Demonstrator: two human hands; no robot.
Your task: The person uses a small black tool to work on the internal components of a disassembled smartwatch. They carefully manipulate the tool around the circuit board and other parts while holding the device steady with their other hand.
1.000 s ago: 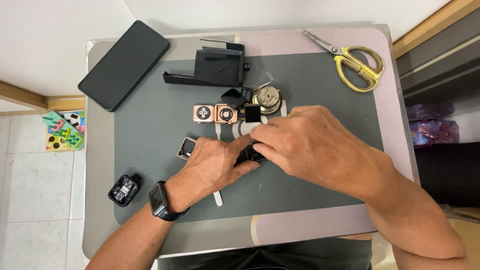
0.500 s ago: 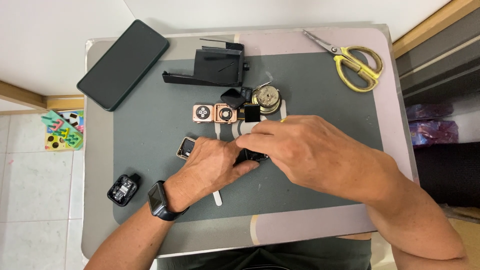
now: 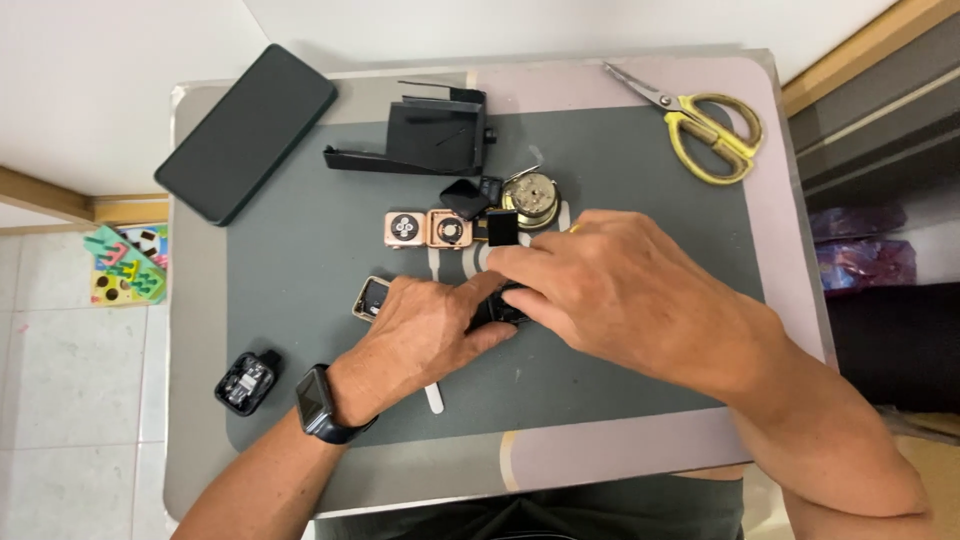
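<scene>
Now the right hand has shifted slightly left across the grey mat compared with a second ago, bringing its fingertips over the small black part at mat centre. Both hands are closed narrowly on that part: the left hand pins it from the left, the right pinches it from the right. Grip position is otherwise unchanged, so the work on the part reads as continuing. Two rose-gold watch cases lie just beyond; scissors rest far right.

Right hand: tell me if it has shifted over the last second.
Yes. The right hand has slid slightly left, away from the yellow scissors, its fingertips now further over the left hand.
</scene>
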